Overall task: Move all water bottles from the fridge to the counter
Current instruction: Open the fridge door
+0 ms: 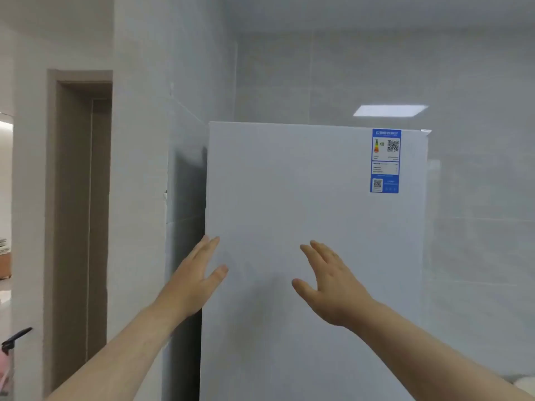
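Gripping nothing on either side. Raised flat, fingers straight & close together, thumb apart: L hand (pixel 199 273), fingertips up at the L edge of the fridge door (pixel 304 183); contact w/ that edge, can't tell. Level w/ it, to its R: R hand (pixel 327 282), wide, fingers spread & relaxed, thumb out toward the L hand, palm facing the door; touching or just off it, can't tell. Bare door panel between the two hands. Both forearms bare, coming up from the bottom corners.

Behind both palms: white fridge (pixel 318 357), door closed, running from well above the fingertips down past the wrists. Hidden behind that door: any water bottles. Well above & R of the R hand, near the door's top R corner: blue energy label (pixel 385 160) w/ QR codes. Directly L of the L hand: dark gap (pixel 185 204) between fridge side & tiled wall (pixel 139 140). Further L: brown door frame (pixel 78 198). Far above the R hand, on the glossy rear tiles: ceiling-light reflection (pixel 390 110). Down L of the L forearm, at the edge: black object (pixel 17 338), too cut off to ID.
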{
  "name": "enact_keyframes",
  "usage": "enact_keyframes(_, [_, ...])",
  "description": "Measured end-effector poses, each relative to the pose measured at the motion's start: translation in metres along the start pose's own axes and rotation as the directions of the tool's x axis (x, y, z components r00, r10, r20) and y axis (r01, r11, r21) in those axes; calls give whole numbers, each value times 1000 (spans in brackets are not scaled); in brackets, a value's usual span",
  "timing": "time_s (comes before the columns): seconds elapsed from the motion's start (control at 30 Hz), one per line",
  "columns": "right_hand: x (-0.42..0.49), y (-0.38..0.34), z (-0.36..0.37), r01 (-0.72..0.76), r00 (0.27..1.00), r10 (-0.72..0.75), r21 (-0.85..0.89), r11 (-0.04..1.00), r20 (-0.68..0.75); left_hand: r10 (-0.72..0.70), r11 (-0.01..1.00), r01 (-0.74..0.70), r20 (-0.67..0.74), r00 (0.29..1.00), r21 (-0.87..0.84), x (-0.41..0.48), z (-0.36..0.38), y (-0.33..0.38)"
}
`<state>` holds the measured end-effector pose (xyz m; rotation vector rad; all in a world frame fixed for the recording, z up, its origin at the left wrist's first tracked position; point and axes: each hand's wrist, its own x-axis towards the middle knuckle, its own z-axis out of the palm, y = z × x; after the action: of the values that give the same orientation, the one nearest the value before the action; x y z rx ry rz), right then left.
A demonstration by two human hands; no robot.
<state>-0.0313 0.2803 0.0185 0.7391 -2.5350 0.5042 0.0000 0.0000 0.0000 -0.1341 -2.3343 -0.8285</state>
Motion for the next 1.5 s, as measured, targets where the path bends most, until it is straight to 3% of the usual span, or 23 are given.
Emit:
enact_keyframes(0.1, [47, -5, 20, 31, 992, -51, -167, 985, -119, 44, 996, -43, -9, 999, 75, 33, 2, -23])
enact_keyframes(0.23, [99, -10, 44, -9, 961, -93, -366, 931, -261, 67, 998, -67, -18, 998, -7, 65, 10, -44])
enact_keyframes(0.43, [117, -3, 63, -75, 931, -98, -448, 891, -350, 121, 982, -134, -101, 988, -133, 71, 19, -51])
enact_keyframes(0.67, [111, -4, 62, -78, 935, -92, -451, 889, -343, 110, 977, -132, -129, 985, -169, 63, 20, -50])
enact_keyframes(1.13, [53, -34, -2, 27, 948, -158, -424, 905, -277, 194, 979, -185, -100, 976, 89, -22, -3, -6])
enact_keyframes(1.37, [29, -113, -81, 176, 910, -302, -395, 901, -285, 227, 950, -214, -33, 973, 227, -82, -18, 41])
enact_keyframes(1.5, [13, -145, -114, 276, 834, -489, -574, 771, -257, 297, 891, -285, 21, 955, 353, -115, -26, 73])
